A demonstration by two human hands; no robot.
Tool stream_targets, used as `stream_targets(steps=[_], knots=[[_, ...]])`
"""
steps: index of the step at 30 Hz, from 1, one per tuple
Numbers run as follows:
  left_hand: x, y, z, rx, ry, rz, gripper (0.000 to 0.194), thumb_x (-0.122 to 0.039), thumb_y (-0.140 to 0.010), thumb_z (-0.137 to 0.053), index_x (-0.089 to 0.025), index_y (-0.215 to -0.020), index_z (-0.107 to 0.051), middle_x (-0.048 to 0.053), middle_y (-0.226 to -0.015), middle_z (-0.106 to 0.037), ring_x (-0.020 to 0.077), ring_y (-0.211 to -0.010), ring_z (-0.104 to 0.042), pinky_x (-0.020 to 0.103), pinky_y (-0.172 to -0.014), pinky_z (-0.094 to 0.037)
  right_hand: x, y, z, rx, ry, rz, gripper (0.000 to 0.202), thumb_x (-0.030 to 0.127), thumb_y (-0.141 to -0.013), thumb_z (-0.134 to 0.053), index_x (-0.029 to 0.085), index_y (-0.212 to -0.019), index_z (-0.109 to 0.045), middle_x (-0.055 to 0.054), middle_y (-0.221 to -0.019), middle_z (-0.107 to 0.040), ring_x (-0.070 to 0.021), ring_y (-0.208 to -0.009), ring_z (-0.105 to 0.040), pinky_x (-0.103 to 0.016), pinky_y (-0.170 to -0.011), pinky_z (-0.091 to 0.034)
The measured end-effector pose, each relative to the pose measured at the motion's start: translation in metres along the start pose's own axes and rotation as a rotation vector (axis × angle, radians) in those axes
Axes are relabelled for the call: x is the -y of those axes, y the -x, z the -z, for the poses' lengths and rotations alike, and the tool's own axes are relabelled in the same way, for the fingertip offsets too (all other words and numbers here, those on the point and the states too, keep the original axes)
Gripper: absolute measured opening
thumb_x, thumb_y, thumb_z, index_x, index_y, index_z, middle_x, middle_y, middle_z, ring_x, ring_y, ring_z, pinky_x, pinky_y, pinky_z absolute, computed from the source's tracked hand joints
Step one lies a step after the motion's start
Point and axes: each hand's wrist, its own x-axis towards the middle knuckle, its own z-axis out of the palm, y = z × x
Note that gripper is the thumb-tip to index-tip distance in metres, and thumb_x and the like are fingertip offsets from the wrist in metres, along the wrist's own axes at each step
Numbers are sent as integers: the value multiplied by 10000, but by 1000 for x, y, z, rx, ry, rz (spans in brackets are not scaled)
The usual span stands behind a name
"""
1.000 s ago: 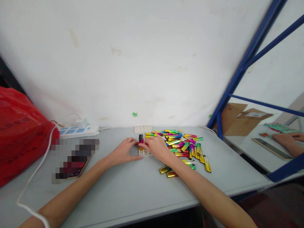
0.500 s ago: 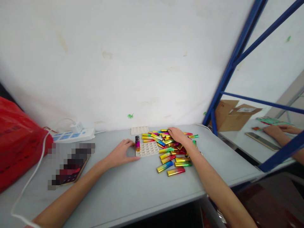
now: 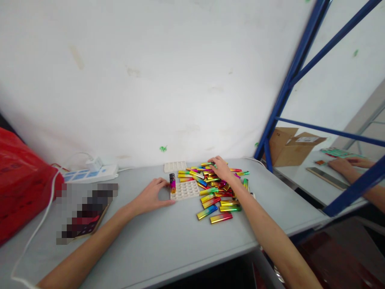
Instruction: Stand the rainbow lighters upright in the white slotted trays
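Left hand (image 3: 151, 195): thumb and fingers parted beside pale tray (image 3: 187, 191); a nudge could topple its upright lighters (image 3: 172, 184). Right hand (image 3: 221, 168): grip unclear; dragging could scatter the pile (image 3: 210, 191).

A white tray (image 3: 188, 190) with rows of round holes lies flat on the grey table (image 3: 168, 241), closer to the back edge than the front, and upright dark-topped lighters (image 3: 172, 184), purple shading to orange, stand at its left end, their exact number hard to tell. Just beside its right end, shiny loose lighters (image 3: 209, 191) in yellow blended with green, red, blue or purple lie on their sides in a heap stretching toward the table's back edge, with a few spread flat on the side facing the front edge.
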Motion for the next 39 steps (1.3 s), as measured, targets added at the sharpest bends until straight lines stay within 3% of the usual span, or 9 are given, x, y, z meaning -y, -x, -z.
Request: stream_targets(steps=[5,9,12,18,25,30,33,36,39], knots=[[-1,-1,1,4,-3,-3,609,-732,-738,-769,-218,-1064,-734,135,-1196,-735,357,-1131,-696,469,-1037,-563,19,-3,-4,-224,-668,-138,310,323,-850,-724,198,-1133,-724,-70,-1084,-723,-215,-1017,-688,-374,-916,-560],[0,-1,0,-2,-6,-5,611,-726,-741,-773,-207,-1062,-738,140,-1194,-738,354,-1133,-696,447,-1034,-562,46,2,-6,-164,-1176,-268,470,496,-757,-813,226,-1130,-719,-46,-1101,-699,-200,-907,-724,-351,-804,-601],[1,0,-1,-8,-13,-14,624,-735,-743,-770,-208,-1075,-734,137,-1206,-733,349,-1140,-691,433,-1035,-560,66,8,-7,-83,-1308,-281,505,477,-726,-858,253,-1156,-717,-37,-1143,-693,-167,-827,-711,-299,-710,-598],[2,1,-2,20,-18,-9,655,-743,-768,-749,-194,-1122,-709,143,-1224,-703,347,-1159,-667,464,-1057,-540,88,15,-18,53,-1314,-216,496,474,-745,-873,220,-1155,-759,-48,-1066,-760,-124,-707,-621,-261,-644,-521],[1,2,-1,21,-3,-8,612,-720,-772,-754,-205,-1101,-708,124,-1203,-707,344,-1150,-662,462,-1048,-538,104,22,-27,66,-1176,-134,449,537,-768,-848,186,-1038,-767,-29,-908,-761,-151,-762,-648,-296,-751,-543],[1,2,-2,16,0,-15,589,-705,-778,-757,-207,-1088,-703,120,-1190,-710,334,-1135,-662,456,-1046,-533,112,28,-30,175,-1141,-83,477,656,-908,-645,262,-1165,-567,39,-815,-694,-104,-490,-504,-233,-462,-397],[1,2,-2,18,2,-9,603,-706,-771,-764,-199,-1092,-702,124,-1192,-705,337,-1135,-662,459,-1048,-532,115,31,-30,156,-968,-64,418,632,-981,-538,267,-1184,-538,93,-647,-548,-105,-464,-392,-219,-466,-311],[1,2,-2,18,-3,-5,610,-696,-770,-771,-190,-1104,-701,129,-1197,-699,341,-1142,-661,459,-1049,-532,119,33,-26,18,-742,25,391,605,-998,-515,225,-931,-578,67,-637,-467,-126,-590,-437,-243,-561,-323],[1,2,-1,17,-1,-16,598,-701,-775,-767,-199,-1095,-704,121,-1192,-703,337,-1139,-661,455,-1044,-535,123,35,-19,-58,-598,90,509,602,-999,-488,214,-674,-436,47,-635,-399,-124,-638,-391,-268,-615,-293]])
